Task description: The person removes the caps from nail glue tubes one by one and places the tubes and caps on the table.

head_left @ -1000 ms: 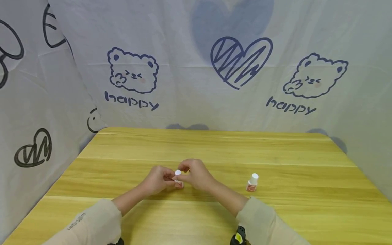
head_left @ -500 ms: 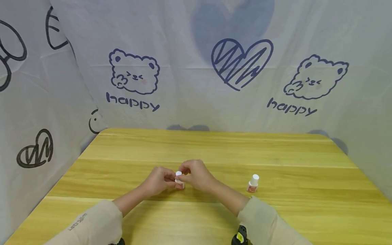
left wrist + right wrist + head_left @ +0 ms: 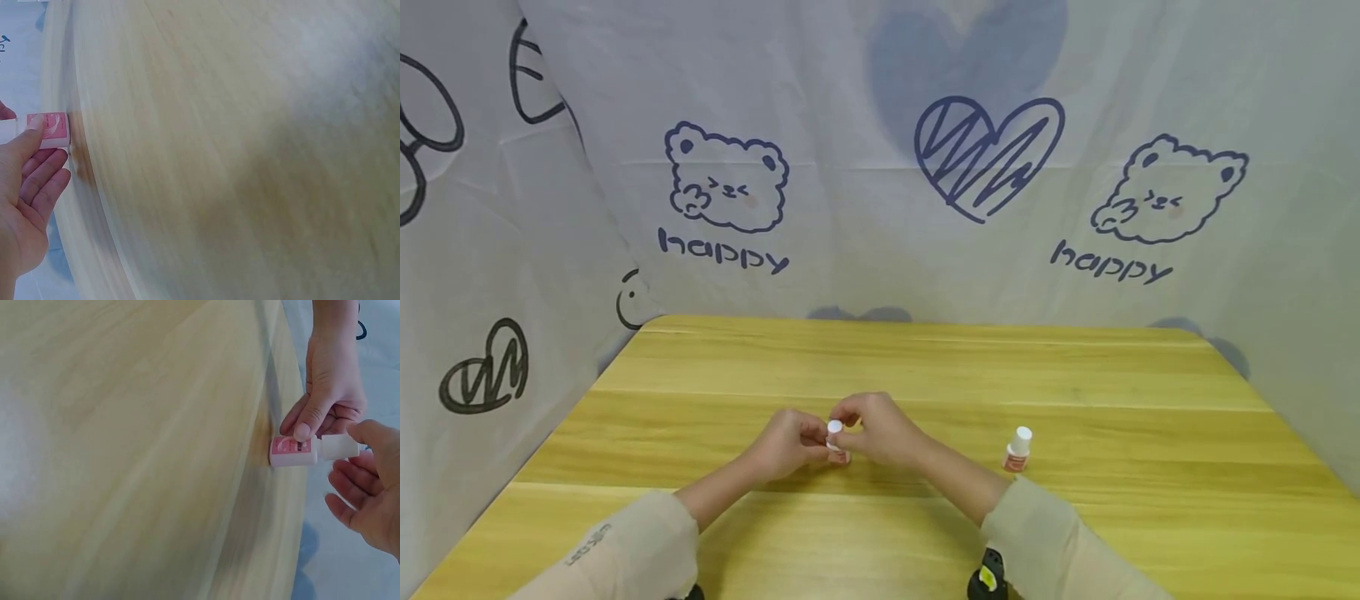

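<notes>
A small white bottle with a pink-red label stands upright on the table. My left hand pinches its body, the thumb lying across the label in both wrist views. At the top, the white cap sits between the thumb and fingers of my right hand, which grips it from the right side. The other right fingers are spread loosely behind the cap. A second bottle of the same kind, white cap on, is upright farther right, apart from both hands.
The wood-grain table reaches back to a pale cloth printed with bears, hearts and the word happy. More cloth hangs along the left side. A black device is at the right sleeve.
Both hands keep their hold on the same bottle. The right thumb has shifted slightly around the cap. The second bottle stays where it was.
</notes>
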Action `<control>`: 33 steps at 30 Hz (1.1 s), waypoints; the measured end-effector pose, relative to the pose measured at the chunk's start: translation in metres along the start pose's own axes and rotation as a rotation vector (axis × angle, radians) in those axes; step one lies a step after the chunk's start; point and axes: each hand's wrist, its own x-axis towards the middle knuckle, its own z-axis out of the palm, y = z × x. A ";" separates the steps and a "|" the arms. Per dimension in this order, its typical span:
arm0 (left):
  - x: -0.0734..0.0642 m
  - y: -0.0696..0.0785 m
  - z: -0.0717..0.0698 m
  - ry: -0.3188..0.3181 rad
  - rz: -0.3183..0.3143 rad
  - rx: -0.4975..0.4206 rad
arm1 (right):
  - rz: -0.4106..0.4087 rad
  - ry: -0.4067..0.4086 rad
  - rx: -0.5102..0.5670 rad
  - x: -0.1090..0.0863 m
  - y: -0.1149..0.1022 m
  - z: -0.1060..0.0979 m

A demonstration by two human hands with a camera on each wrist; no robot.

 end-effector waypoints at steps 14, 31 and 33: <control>-0.001 -0.002 0.000 0.004 0.004 0.014 | 0.038 0.091 -0.015 0.001 0.000 0.007; 0.000 -0.004 0.000 0.005 0.008 0.021 | 0.014 0.008 -0.020 0.004 -0.001 0.002; 0.000 -0.004 0.000 0.005 0.002 0.022 | 0.006 -0.001 -0.023 0.004 -0.001 0.001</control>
